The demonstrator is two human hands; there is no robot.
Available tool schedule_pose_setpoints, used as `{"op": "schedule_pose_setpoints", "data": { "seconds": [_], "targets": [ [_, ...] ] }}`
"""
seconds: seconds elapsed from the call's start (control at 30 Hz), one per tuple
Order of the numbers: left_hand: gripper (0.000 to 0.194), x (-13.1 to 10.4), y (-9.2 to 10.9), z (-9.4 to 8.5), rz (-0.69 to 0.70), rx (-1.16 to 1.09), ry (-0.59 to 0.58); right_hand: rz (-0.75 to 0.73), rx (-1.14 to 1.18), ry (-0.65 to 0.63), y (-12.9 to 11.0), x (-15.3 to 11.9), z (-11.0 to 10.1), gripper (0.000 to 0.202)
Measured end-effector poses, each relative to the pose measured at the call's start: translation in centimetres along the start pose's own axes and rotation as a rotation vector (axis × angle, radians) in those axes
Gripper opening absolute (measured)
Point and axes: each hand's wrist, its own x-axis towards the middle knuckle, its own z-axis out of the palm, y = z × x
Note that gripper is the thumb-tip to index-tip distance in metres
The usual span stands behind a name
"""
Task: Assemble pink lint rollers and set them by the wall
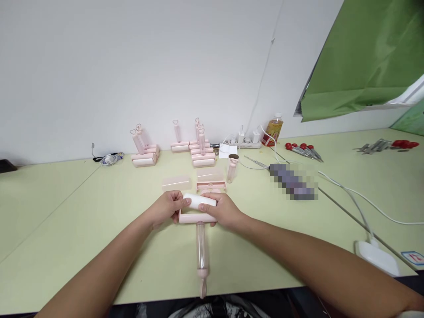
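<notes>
A white lint roll [195, 201] lies tilted at the opening of a pink lint roller frame [195, 218]. My left hand [170, 205] is closed, its thumb on the roll's left end and its other fingers around the frame's left side. At the right end, my right hand [223, 209] grips the roll, thumb along its front, with a fingertip showing under the frame. Toward me runs the frame's clear handle [201, 247], ending in a pink loop. Just beyond my hands are a pink roller frame part [211, 185] and two translucent covers, one cover [176, 183] further left.
Several pink lint rollers [202, 154] stand by the wall, with more rollers [145, 155] to their left. A loose clear handle [232, 170], a screwdriver [255, 161], a power strip [248, 144] and a drink bottle [273, 130] are right of centre. A white charger [377, 256] and cables lie at right.
</notes>
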Motion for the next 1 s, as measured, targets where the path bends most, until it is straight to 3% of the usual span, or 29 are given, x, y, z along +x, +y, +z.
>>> {"op": "schedule_pose_setpoints", "data": {
  "seconds": [0.1, 0.33, 0.53, 0.8, 1.0],
  "targets": [
    [0.043, 0.1, -0.2, 0.0, 0.039, -0.010, 0.024, 0.004, 0.008, -0.009, -0.1, 0.0, 0.0, 0.042],
    [0.045, -0.2, -0.4, -0.2, 0.093, 0.041, -0.153, -0.158, -0.077, 0.019, -0.5, 0.1, -1.1, 0.044],
    [0.043, 0.1, -0.2, -0.3, 0.164, 0.088, -0.070, -0.219, -0.096, 0.034, 0.0, 0.3, -1.4, 0.046],
    [0.049, 0.3, -0.2, -1.0, 0.106, -0.032, -0.030, -0.324, -0.077, -0.007, -0.2, 0.1, -2.0, 0.045],
    [0.048, 0.4, -0.1, -1.2, 0.066, -0.088, 0.006, -0.286, 0.017, -0.073, -1.1, -0.1, -2.0, 0.044]
  ]
}}
